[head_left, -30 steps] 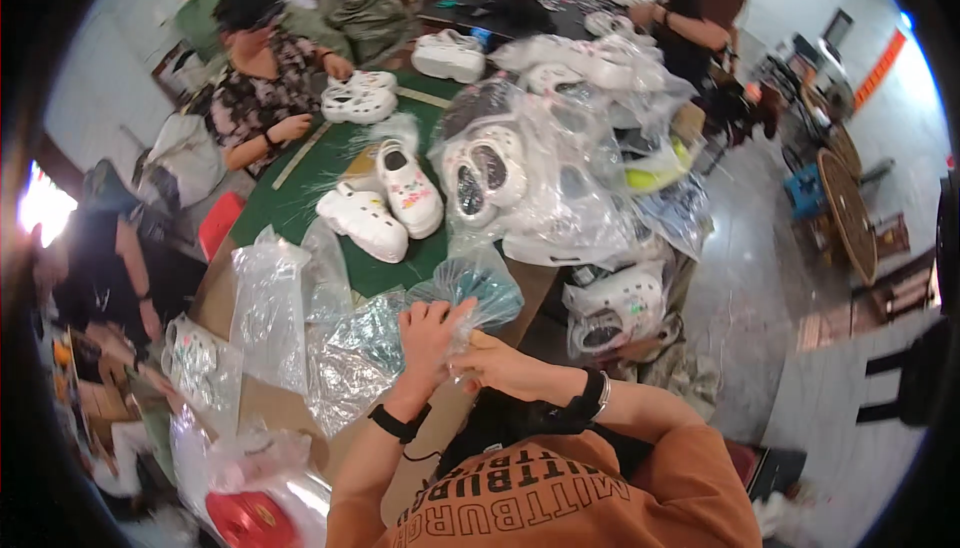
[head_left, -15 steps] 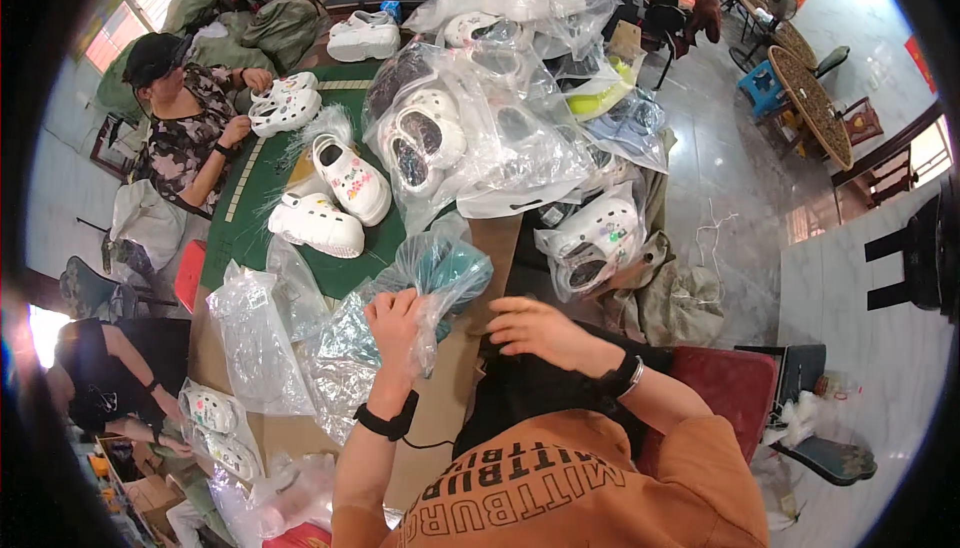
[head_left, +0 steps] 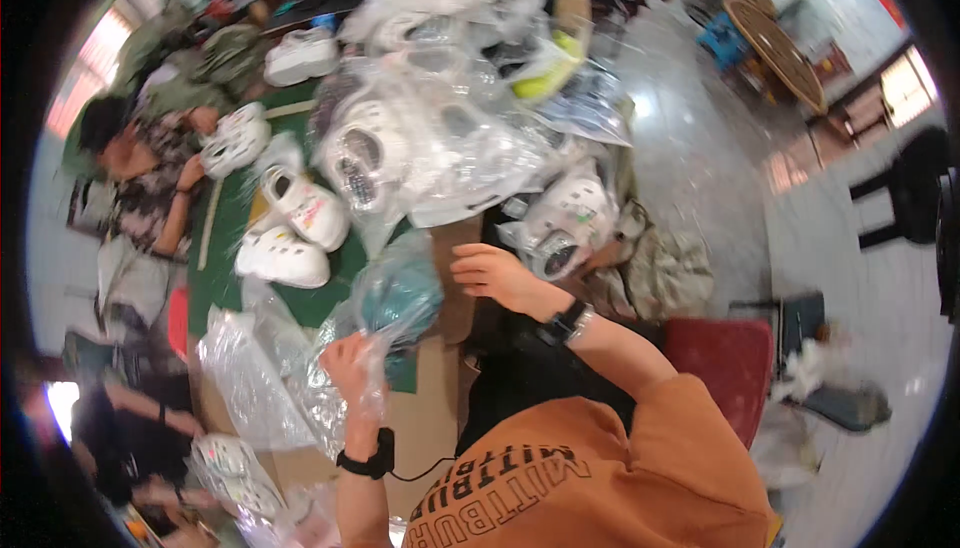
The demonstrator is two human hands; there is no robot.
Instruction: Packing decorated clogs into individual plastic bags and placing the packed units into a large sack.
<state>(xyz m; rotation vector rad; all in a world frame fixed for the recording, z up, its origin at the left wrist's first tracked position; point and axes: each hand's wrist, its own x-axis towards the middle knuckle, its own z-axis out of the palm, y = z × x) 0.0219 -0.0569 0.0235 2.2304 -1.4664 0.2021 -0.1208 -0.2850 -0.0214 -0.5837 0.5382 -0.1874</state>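
Observation:
My left hand [head_left: 350, 373] is closed round the gathered neck of a clear plastic bag [head_left: 405, 288]. Something teal shows through the film; its shape is blurred. Beyond the bag's right side, my right hand [head_left: 500, 280] is open in the air, fingers stretched to the left, touching nothing that I can see. Close to its fingertips lies a bagged white clog [head_left: 565, 223] with dark lining. Left of the teal bag, two loose white clogs with charms, the rear clog [head_left: 310, 210] and the front clog [head_left: 283, 256], lie on the green table mat [head_left: 345, 283].
A heap of bagged white clogs [head_left: 440, 133] covers the table's middle. Flat clear bags [head_left: 250, 378] lie at the near left. At the far left a person holds a white clog [head_left: 235, 140]; another sits near left beside bagged clogs [head_left: 235, 468]. A red chair [head_left: 720, 368] stands at my right.
The whole view has shifted and blurred. My right hand has moved farther from my body, toward the bagged clog. The left hand keeps its grip on the bag.

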